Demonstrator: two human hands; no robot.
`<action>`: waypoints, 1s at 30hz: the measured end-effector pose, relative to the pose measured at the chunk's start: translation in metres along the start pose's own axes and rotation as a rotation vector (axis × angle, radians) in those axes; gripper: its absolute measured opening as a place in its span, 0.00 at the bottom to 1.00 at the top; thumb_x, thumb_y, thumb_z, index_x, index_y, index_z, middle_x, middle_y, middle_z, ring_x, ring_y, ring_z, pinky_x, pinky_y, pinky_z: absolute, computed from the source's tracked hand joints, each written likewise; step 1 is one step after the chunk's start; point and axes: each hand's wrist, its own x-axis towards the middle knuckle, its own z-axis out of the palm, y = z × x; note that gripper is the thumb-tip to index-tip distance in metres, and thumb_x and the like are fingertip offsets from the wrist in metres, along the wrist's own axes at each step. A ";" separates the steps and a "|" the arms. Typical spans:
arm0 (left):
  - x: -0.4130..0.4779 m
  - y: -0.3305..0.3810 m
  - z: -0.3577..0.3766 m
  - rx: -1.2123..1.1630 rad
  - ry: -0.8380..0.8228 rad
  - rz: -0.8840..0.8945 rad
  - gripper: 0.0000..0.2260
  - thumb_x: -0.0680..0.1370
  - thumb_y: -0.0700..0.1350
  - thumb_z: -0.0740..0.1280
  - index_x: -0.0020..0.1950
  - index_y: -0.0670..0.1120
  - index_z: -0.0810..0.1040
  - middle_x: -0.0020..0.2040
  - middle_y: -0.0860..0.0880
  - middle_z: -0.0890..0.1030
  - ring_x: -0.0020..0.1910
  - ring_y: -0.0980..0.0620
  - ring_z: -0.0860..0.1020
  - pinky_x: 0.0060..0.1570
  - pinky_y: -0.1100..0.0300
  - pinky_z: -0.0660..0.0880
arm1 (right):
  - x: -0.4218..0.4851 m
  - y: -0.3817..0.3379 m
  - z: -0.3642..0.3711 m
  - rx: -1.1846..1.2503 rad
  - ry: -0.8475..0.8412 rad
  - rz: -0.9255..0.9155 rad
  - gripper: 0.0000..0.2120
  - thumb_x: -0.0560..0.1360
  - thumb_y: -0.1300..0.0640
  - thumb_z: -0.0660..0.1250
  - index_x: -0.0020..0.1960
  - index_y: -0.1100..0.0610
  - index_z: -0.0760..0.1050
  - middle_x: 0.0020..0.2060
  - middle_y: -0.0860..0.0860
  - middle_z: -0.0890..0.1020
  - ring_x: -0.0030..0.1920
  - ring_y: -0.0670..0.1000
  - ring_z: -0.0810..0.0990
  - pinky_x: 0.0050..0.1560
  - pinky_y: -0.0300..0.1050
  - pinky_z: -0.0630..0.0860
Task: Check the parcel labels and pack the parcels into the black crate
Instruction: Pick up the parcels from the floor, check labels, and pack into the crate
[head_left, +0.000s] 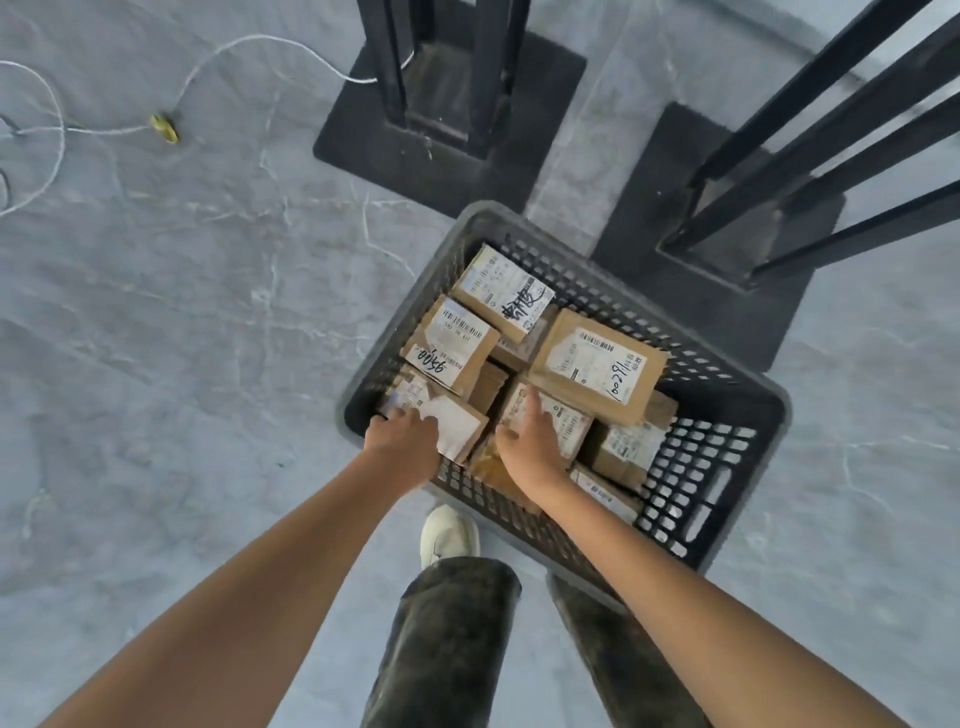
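The black crate (727, 457) stands on the grey floor in front of my feet, holding several brown cardboard parcels with white labels. My left hand (402, 441) grips the near-left parcel (457, 423) at the crate's near-left corner, fingers curled over its edge. Fingers apart, my right hand (530, 441) lies flat on a labelled parcel (563, 421) in the crate's middle. A larger flat parcel (597, 364) marked with handwritten digits lies on top to the right. Two more labelled parcels (501, 291) (452, 343) sit at the far-left side.
Two black metal stands on dark square bases (447, 135) (727, 270) rise just beyond the crate. A white cord (52, 130) with a yellow clip (165, 127) trails over the floor at far left. My white shoe (449, 535) is beside the crate's near wall.
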 end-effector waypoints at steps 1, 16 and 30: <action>-0.018 0.001 -0.020 -0.024 -0.002 0.027 0.15 0.79 0.45 0.57 0.66 0.45 0.70 0.63 0.43 0.74 0.61 0.44 0.72 0.51 0.53 0.70 | -0.016 -0.010 -0.025 -0.027 -0.015 -0.051 0.30 0.79 0.59 0.60 0.77 0.54 0.51 0.69 0.57 0.68 0.55 0.50 0.79 0.46 0.33 0.72; -0.446 0.075 -0.467 -0.488 0.805 0.413 0.09 0.78 0.50 0.57 0.45 0.48 0.74 0.43 0.49 0.80 0.41 0.48 0.78 0.38 0.57 0.72 | -0.400 -0.303 -0.391 0.254 0.445 -0.666 0.11 0.77 0.64 0.58 0.42 0.58 0.78 0.32 0.49 0.81 0.36 0.47 0.79 0.41 0.40 0.73; -0.647 0.322 -0.510 -0.598 1.151 1.060 0.28 0.77 0.49 0.63 0.73 0.55 0.54 0.66 0.53 0.65 0.65 0.55 0.64 0.60 0.59 0.66 | -0.646 -0.158 -0.582 0.397 1.065 -0.662 0.13 0.79 0.61 0.59 0.39 0.52 0.76 0.31 0.50 0.82 0.33 0.45 0.80 0.41 0.41 0.77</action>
